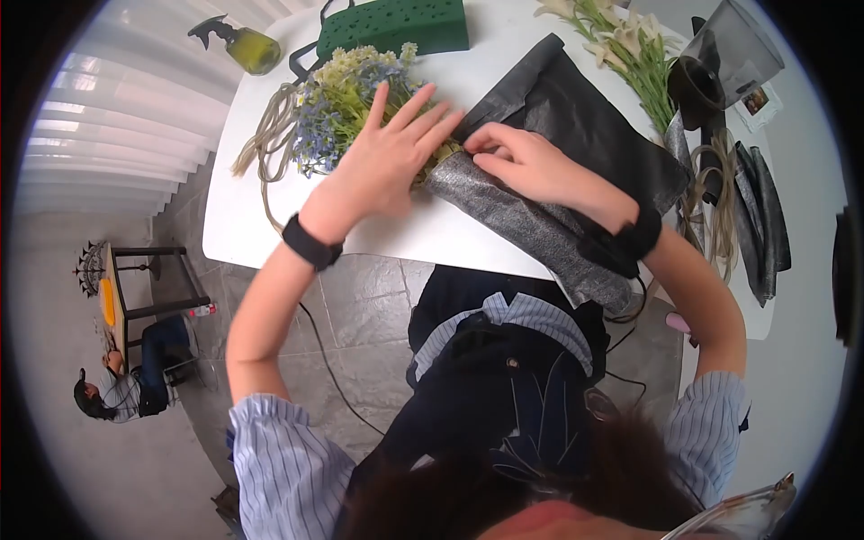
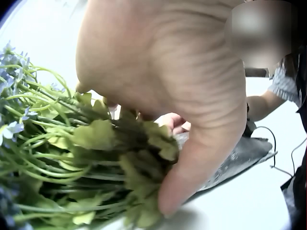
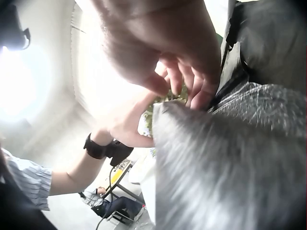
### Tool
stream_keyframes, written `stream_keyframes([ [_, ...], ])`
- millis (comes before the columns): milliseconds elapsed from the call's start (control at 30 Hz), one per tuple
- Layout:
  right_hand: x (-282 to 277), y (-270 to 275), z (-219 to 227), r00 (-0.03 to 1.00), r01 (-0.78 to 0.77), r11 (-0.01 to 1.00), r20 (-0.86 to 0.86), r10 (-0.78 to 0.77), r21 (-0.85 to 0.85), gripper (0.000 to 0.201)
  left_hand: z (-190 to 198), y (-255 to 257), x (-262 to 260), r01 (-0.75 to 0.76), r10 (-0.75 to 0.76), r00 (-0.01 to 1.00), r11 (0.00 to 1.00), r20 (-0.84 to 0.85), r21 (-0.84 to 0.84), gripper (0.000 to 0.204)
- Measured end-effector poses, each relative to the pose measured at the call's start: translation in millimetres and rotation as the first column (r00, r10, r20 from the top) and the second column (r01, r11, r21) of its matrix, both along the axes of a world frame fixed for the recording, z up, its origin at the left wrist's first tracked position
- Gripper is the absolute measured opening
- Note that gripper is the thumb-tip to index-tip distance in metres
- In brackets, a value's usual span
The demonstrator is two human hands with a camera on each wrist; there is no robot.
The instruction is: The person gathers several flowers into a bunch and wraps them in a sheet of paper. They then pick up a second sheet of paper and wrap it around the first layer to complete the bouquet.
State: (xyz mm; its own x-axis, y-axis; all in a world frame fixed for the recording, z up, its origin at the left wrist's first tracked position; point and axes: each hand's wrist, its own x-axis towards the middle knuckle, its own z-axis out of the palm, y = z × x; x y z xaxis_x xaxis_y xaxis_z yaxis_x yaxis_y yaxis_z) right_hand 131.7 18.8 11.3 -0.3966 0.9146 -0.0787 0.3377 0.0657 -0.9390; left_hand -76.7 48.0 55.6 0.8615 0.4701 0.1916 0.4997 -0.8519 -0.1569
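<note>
A bunch of blue and pale flowers point(image 1: 346, 112) lies on the table, its green leaves point(image 2: 96, 136) at the mouth of the speckled grey wrapping paper point(image 1: 531, 220). My left hand point(image 1: 382, 162) lies across the bunch with fingers straight and spread; its thumb point(image 2: 184, 177) rests along the leaves on the near side. My right hand point(image 1: 535, 166) is at the top edge of the wrapping paper, fingers bent and fingertips beside the leaves. I cannot tell whether they pinch the paper. A black sheet point(image 1: 576, 108) spreads behind the wrap.
A green box point(image 1: 396, 27) and a spray bottle point(image 1: 247, 45) stand at the back left. Raffia-like cord point(image 1: 270, 135) lies left of the flowers. White lilies point(image 1: 621, 45), a dark container point(image 1: 697, 85) and dark rolls point(image 1: 756, 211) are at the right. A person point(image 1: 135, 378) sits far left.
</note>
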Motion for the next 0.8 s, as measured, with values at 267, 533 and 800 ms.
stream_keyframes([
  [267,0,28,-11,0.961,-0.266,0.963,-0.095,0.26,-0.051,0.024,-16,21,-12,0.023,-0.026,0.996,0.999,-0.084,-0.037,0.049],
  [533,-5,41,6,0.885,-0.461,0.724,0.205,0.419,0.513,0.016,-23,12,-23,-0.043,0.039,0.995,0.998,0.092,0.043,0.04],
  [800,-25,-9,40,0.873,-0.485,0.222,0.484,0.062,0.846,0.01,-26,20,-25,-0.047,0.042,0.995,0.997,0.085,0.068,0.042],
])
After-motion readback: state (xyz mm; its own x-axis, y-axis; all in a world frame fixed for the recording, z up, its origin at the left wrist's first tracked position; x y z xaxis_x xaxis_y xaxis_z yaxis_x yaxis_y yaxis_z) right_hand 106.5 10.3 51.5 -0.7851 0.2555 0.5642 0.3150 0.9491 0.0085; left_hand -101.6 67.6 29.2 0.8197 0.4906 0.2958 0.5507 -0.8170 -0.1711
